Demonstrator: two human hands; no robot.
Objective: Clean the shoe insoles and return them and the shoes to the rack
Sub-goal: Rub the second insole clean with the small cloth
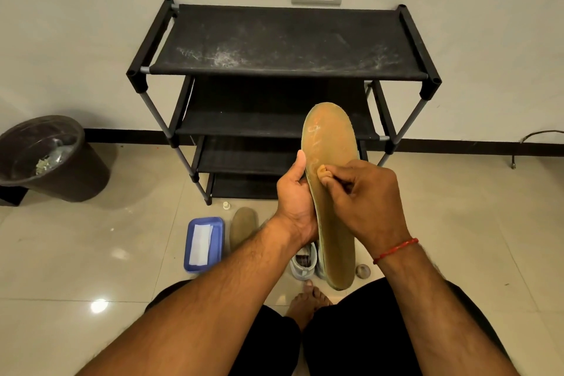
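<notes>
1. I see a dark bin (88,174) holding litter (45,160), then a blue tray (217,241) holding a white sheet (200,243).
2. Left hand (294,201) grasps the raised insole (331,137); right hand (366,201) fingers pinch a wad (324,168) against it.
3. Tiled floor (457,223); dusty rack (283,40) behind.

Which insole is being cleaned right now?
The raised insole before the rack: left hand grips its edge, right hand pinches a small wad against it. The other insole lies on the floor beside the blue tray.
</notes>
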